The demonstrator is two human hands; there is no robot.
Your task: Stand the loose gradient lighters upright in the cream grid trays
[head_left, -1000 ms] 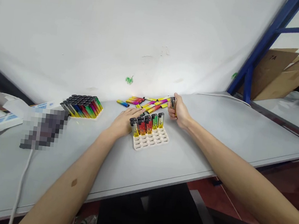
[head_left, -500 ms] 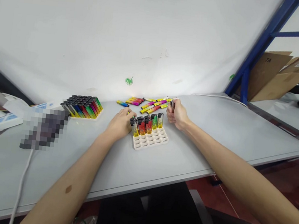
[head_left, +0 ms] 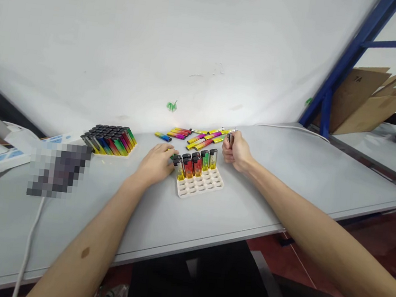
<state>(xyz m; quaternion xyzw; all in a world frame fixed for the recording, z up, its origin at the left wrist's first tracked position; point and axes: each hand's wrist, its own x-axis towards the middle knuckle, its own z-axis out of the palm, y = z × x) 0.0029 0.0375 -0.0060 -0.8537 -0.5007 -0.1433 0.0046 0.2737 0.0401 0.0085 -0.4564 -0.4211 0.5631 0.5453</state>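
Observation:
A white slotted tray stands on the table with several clear, red and green lighters upright in its back rows. At the tray's left end, my left hand is closed around a small greenish thing, mostly hidden by the fingers. My right hand makes a fist around a lighter whose metal top shows above the fingers, just right of the tray. Behind the tray lies a loose pile of shiny multicoloured lighters or sleeves. One blue and yellow piece lies apart at the pile's left.
A block of upright colourful lighters stands at the left, near white power strips. A pixelated dark object with a white cable lies in front. Cardboard boxes sit behind a blue frame at the right.
My left hand has shifted slightly left, away from the tray's lighters. My right hand keeps its grip almost in place. The tray and the pile look unchanged.

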